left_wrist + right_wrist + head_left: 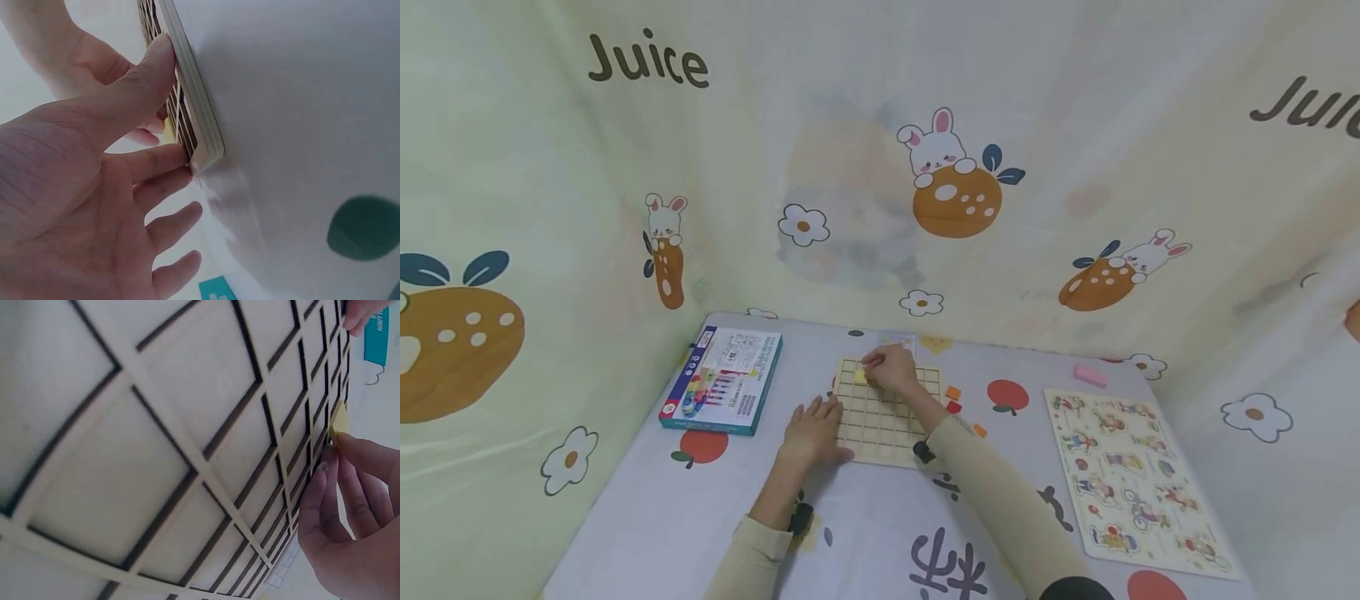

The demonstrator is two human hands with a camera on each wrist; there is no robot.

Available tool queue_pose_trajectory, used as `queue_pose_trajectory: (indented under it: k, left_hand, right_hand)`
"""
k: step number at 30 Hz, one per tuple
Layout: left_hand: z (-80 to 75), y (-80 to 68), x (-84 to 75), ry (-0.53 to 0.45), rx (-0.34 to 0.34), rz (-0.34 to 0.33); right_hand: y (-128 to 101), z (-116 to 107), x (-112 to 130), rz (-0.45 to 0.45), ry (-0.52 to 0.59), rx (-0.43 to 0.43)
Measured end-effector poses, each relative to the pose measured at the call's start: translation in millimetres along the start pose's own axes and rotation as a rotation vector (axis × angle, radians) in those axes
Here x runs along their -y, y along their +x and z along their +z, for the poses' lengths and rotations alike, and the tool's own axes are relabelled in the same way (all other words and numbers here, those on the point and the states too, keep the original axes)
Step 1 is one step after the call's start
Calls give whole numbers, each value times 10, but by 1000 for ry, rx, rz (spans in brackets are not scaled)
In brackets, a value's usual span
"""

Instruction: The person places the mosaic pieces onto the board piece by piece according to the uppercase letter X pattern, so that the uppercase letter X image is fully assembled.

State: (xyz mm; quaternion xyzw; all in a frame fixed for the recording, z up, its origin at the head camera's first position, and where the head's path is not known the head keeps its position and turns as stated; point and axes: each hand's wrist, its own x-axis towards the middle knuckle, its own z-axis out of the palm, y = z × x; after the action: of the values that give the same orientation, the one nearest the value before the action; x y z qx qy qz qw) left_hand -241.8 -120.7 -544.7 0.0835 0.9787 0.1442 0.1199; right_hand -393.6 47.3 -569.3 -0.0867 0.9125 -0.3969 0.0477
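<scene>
The left hand [812, 433] is resting along the left side and near-left corner of a pale wooden grid board [876, 429], its fingers lying apart and fairly straight and its grasp closing round nothing. The board is lying flat at mid-table, thin raised strips dividing it into squares, and the left-wrist view is showing a layered side and a rounded corner. A small flat yellow piece [861, 377] is sitting over the far-left squares; the right hand [891, 369] is pinching it between thumb and curled fingers, tilting it against the grid, though whether it is seating in a square I cannot tell. As for edges, the left one is running under the fingers, the near one is facing the person across a stretch of printed tablecloth [865, 533], and the right one is passing partly beneath the right forearm. Around these, a blue-and-white box [733, 379] is lying well to the left, a printed sheet [910, 340] is showing behind the right hand, and an orange piece [953, 392] and a red piece [953, 407] are lying just beside the board's right edge, close to the forearm, with a second orange piece [980, 430] nearer the person. Farther right, a pink block [1090, 375] is resting behind a picture board [1157, 557].
</scene>
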Motion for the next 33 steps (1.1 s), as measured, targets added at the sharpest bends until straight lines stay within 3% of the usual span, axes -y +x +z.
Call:
queue_pose_trajectory:
  k: [7,15,23,33]
  left_hand:
    - [21,1,-7,3,3,7]
    - [7,-12,-11,8,-5,2]
    - [6,-9,-28,8,-5,-4]
    - [5,-5,-11,-3,12,6]
  right_hand:
    - [-31,33,-27,1,-31,-10]
    - [-146,-63,-50,-95,5,-36]
    - [-390,-320,-73,-118,62,-80]
    - [-621,-659,-195,-109,27,-137]
